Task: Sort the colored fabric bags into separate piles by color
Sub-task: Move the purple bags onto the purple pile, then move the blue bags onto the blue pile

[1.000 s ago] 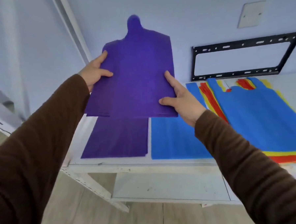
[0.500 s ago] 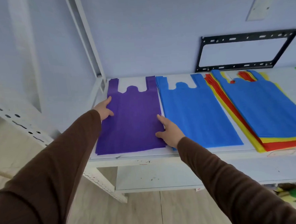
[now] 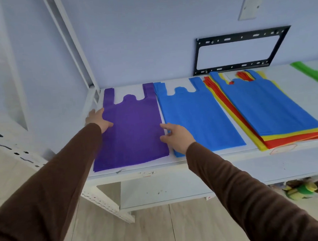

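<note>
A purple bag pile (image 3: 135, 132) lies flat at the left end of the white shelf (image 3: 175, 169). My left hand (image 3: 99, 119) rests with straight fingers on the pile's left edge. My right hand (image 3: 175, 136) hovers at the pile's right edge, fingers relaxed, over the near corner of a blue bag pile (image 3: 196, 116). To the right lies a mixed stack (image 3: 264, 111) with a blue bag on top and yellow and red bags under it. A green bag (image 3: 312, 71) shows at the far right.
A black metal bracket (image 3: 239, 49) is fixed to the wall behind the shelf. A white upright post (image 3: 73, 43) stands at the shelf's left end. Colourful items (image 3: 305, 188) lie on a lower level at the right.
The purple bag I held up in the air a second ago now lies on the purple pile. Both hands have let it go and stay at its edges.
</note>
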Demonstrator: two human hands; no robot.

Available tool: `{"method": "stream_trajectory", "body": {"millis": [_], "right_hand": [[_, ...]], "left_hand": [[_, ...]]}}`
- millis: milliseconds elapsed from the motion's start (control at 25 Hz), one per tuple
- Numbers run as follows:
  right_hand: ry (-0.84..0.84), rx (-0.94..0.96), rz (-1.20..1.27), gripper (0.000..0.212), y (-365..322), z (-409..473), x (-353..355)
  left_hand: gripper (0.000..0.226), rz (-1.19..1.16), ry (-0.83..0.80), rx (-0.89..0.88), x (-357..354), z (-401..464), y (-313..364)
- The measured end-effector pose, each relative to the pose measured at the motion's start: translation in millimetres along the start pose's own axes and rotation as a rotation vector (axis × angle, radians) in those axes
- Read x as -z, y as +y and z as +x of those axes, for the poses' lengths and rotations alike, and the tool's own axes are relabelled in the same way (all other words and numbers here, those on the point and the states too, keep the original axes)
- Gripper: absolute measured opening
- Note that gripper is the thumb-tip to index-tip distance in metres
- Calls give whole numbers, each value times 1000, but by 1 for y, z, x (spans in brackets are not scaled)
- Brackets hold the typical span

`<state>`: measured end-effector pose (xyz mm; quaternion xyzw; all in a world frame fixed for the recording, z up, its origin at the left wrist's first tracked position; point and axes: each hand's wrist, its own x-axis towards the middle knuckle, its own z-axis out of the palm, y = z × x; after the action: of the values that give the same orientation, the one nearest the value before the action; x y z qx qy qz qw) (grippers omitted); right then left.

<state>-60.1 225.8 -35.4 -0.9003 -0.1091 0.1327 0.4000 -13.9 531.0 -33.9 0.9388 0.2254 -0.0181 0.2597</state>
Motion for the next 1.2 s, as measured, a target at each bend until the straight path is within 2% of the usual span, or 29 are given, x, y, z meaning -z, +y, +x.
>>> {"method": "stream_trajectory", "body": {"millis": [120,280,400,520,760,960,1200], "right_hand": [[193,19,58,35,21,-15,42],[379,2,146,25,79,-43,101],[526,-31,229,21,130,-70,153],[619,-54,251,22,187,-94,209],[607,-126,298,23,285,-114,296],[563,-103,322,22,322,-85,334],[528,-132,356,23,369,-64,375]], "left_hand": [[58,-44,37,-149,-7,-12,45],[45,-153,-71,-450,-55,-50,139],[41,-205,-147,-553,-100,-84,211],[38,-228,-236,-584,-146,-114,276],[37,-213,-315,-575,-225,-161,370],[40,-144,-327,-570,-245,-159,405],[43,-107,-382,-669,-282,-172,453]]}}
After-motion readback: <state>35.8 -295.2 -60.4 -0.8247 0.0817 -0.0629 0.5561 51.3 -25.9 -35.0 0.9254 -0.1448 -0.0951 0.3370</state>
